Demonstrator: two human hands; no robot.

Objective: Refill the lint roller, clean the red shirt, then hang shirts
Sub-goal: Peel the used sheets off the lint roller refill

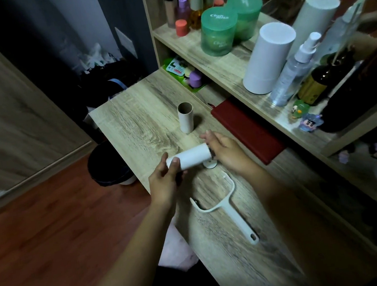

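Observation:
A white refill roll [191, 158] is held level above the wooden desk [145, 122]. My left hand [164, 183] grips its left end, thumb over the front. My right hand [225, 152] holds the right end, where a dark end piece shows. The white lint roller handle [226, 207] lies bare on the desk just below, fork end toward the roll. An empty cardboard core [186, 120] stands upright farther back. A small white round cap [210, 163] lies under the roll. No shirt is in view.
A dark red notebook [246, 129] lies to the right of my hands. The shelf [227, 68] above holds green jars, white cylinders, spray bottles and small figures. A black waste bin [107, 166] stands on the floor left of the desk.

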